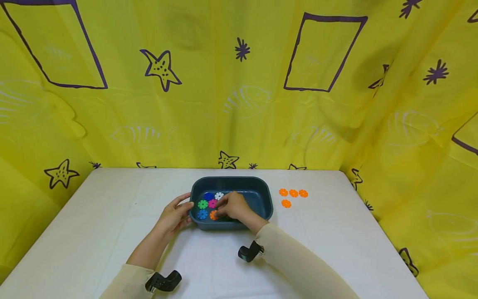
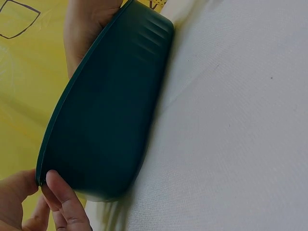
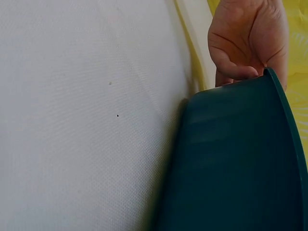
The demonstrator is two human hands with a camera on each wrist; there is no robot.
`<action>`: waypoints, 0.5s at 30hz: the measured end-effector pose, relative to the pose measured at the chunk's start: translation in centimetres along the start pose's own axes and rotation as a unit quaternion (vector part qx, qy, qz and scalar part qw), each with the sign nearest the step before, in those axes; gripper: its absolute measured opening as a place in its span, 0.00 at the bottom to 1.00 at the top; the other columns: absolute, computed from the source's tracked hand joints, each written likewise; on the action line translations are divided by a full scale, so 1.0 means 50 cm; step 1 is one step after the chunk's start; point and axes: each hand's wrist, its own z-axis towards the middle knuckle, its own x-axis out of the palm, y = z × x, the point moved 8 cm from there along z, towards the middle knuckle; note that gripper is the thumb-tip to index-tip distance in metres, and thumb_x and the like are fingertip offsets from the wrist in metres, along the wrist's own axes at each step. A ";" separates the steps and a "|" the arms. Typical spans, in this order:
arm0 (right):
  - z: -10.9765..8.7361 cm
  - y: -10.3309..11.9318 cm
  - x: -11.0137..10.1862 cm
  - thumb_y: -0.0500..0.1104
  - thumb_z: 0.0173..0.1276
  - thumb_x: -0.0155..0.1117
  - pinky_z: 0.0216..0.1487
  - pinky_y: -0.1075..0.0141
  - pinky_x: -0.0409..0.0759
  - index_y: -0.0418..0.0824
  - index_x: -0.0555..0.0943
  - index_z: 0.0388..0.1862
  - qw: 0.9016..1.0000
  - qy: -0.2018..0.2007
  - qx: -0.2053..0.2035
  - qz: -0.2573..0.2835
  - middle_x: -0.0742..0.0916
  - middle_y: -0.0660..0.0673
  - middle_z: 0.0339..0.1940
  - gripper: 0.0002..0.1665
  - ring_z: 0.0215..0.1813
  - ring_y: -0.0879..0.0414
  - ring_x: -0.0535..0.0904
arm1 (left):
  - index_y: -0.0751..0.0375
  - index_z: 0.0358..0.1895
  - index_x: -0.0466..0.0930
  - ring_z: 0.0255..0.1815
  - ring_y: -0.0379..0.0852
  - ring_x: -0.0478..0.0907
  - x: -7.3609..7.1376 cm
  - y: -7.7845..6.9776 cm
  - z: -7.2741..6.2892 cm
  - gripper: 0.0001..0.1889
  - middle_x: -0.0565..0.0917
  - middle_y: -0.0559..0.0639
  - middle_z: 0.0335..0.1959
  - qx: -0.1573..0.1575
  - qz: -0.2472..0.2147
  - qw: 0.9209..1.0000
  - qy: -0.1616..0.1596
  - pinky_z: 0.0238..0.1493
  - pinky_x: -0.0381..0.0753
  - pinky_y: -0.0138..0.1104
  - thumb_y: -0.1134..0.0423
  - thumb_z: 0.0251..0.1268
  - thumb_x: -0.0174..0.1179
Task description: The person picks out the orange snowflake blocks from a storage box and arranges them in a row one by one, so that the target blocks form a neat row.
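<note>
A dark teal plastic basin (image 1: pixel 257 182) stands on the white-covered table. Inside its left part lie notched, flower-shaped plastic discs: dark blue (image 1: pixel 208 196), white (image 1: pixel 219 195), green (image 1: pixel 202 204), pink (image 1: pixel 212 203) and light blue (image 1: pixel 202 214). My left hand (image 1: pixel 174 216) grips the basin's left end, thumb on the rim and fingers against the outside wall. My right hand (image 1: pixel 234 206) reaches into the basin with curled fingers, its fingertips at an orange disc (image 1: pixel 213 215) that they partly cover. The wrist views show mainly the basin's outer wall (image 2: pixel 106 106); the discs are hidden there.
Several orange discs (image 1: pixel 293 193) lie on the table (image 1: pixel 328 232) to the right of the basin. A yellow curtain (image 1: pixel 201 116) with purple drawings hangs behind the table and along its sides. Each sleeve carries a black wrist camera (image 1: pixel 251 251).
</note>
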 end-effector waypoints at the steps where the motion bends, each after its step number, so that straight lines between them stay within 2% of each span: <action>1: 0.000 0.001 0.000 0.37 0.54 0.78 0.30 0.70 0.80 0.38 0.89 0.37 1.000 -0.002 -0.001 -0.004 0.87 0.47 0.32 0.11 0.28 0.59 0.77 | 0.58 0.73 0.63 0.28 0.37 0.77 0.000 0.000 -0.001 0.27 0.81 0.44 0.36 0.000 -0.001 1.000 0.000 0.29 0.79 0.26 0.64 0.73 0.56; 7: 0.003 0.002 0.002 0.37 0.52 0.79 0.28 0.70 0.77 0.39 0.89 0.34 1.000 -0.006 0.001 -0.020 0.87 0.48 0.27 0.10 0.27 0.59 0.76 | 0.58 0.73 0.63 0.28 0.37 0.77 0.001 0.000 -0.002 0.28 0.81 0.45 0.37 -0.003 0.000 1.000 -0.003 0.29 0.79 0.26 0.64 0.72 0.56; 15: 0.010 0.006 0.005 0.40 0.45 0.84 0.33 0.68 0.72 0.41 0.89 0.30 0.997 -0.024 -0.022 -0.067 0.85 0.50 0.24 0.13 0.31 0.58 0.75 | 0.57 0.73 0.63 0.30 0.37 0.78 0.002 -0.001 -0.001 0.28 0.81 0.46 0.39 -0.007 0.002 1.000 -0.004 0.30 0.79 0.26 0.63 0.72 0.57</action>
